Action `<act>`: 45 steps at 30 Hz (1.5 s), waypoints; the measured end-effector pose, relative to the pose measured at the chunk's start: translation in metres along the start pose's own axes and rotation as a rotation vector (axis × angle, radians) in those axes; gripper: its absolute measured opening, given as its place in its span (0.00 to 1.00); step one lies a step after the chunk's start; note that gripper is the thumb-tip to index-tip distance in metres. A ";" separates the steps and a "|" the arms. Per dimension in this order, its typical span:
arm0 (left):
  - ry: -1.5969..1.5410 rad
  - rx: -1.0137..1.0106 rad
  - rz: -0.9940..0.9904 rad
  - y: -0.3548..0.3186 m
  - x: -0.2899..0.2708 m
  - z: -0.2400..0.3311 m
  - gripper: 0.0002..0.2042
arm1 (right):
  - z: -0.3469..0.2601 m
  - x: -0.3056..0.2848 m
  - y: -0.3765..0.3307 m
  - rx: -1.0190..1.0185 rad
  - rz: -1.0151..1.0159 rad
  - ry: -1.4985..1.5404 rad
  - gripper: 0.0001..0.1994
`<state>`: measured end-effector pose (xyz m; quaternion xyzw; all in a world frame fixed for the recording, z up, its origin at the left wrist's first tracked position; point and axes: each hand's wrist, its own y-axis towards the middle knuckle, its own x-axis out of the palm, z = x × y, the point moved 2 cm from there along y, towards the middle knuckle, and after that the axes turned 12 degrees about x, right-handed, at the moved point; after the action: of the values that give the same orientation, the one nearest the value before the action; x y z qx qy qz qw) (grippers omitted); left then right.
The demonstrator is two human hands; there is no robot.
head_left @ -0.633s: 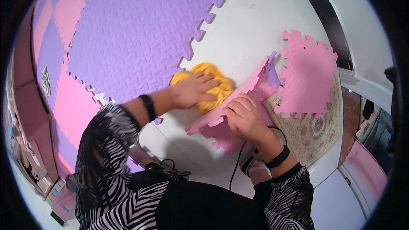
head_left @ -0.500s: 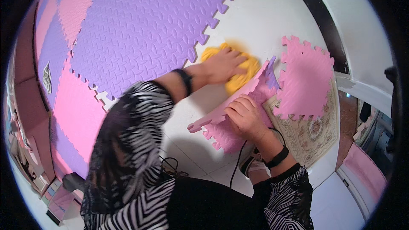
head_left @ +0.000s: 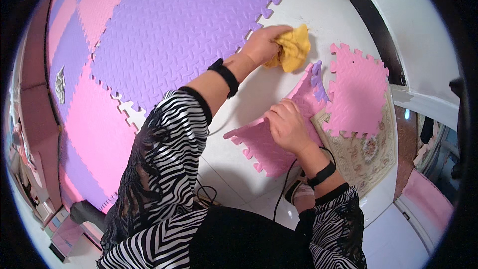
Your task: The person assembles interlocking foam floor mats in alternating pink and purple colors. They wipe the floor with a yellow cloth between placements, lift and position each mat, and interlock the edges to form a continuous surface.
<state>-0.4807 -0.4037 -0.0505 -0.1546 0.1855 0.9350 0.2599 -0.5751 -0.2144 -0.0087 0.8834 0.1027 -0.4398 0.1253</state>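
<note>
My left hand [head_left: 264,45] is closed on a crumpled yellow cloth [head_left: 294,50], beside the toothed edge of a large purple foam mat tile [head_left: 174,25]. The cloth is slightly blurred, over the white floor. My right hand [head_left: 289,125] grips the upper edge of a pink foam mat tile [head_left: 269,152], which is folded up and tilted; its fingers curl over that edge. A small purple strip [head_left: 317,80] sticks up at the tile's far corner.
Another pink foam tile [head_left: 356,92] lies at the right, partly over a patterned beige rug [head_left: 366,162]. Joined pink and purple tiles [head_left: 97,134] cover the left side. A black cable [head_left: 285,189] runs near my foot. A dark strip [head_left: 371,25] borders the wall.
My left hand has gone from pressing flat on the spread cloth to holding it bunched, farther away. The pink tile in my right hand has tipped back, showing more of its textured face.
</note>
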 end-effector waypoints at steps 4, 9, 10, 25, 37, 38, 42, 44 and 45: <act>-0.514 -0.097 0.390 -0.028 -0.024 0.026 0.24 | -0.002 0.000 0.005 0.015 -0.005 0.015 0.09; -0.336 -0.095 0.223 -0.065 -0.060 0.030 0.24 | -0.006 0.001 0.010 0.011 -0.027 -0.028 0.08; 0.043 -0.163 -0.022 -0.076 -0.058 0.027 0.26 | -0.006 0.002 0.011 0.000 -0.026 -0.035 0.08; 0.352 0.033 -0.513 -0.288 -0.014 0.059 0.27 | 0.000 -0.012 0.015 -0.074 -0.125 -0.026 0.08; 0.256 -0.129 -0.704 -0.360 0.080 0.106 0.11 | 0.021 0.049 0.080 -0.039 -0.360 -0.055 0.07; 0.159 -0.141 -0.812 -0.371 0.096 0.114 0.12 | 0.022 0.051 0.081 -0.020 -0.386 -0.073 0.07; -0.228 0.072 -1.104 -0.396 0.135 0.151 0.10 | 0.021 0.050 0.081 -0.009 -0.390 -0.097 0.07; -0.322 0.168 -1.062 -0.385 0.132 0.160 0.10 | 0.020 0.049 0.080 0.009 -0.411 -0.143 0.07; -0.319 0.178 -1.010 -0.376 0.123 0.162 0.10 | 0.020 0.048 0.079 0.013 -0.410 -0.137 0.07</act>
<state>-0.4085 0.0173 -0.0550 -0.0581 0.1249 0.6862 0.7143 -0.5383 -0.2920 -0.0487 0.8127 0.2687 -0.5158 0.0343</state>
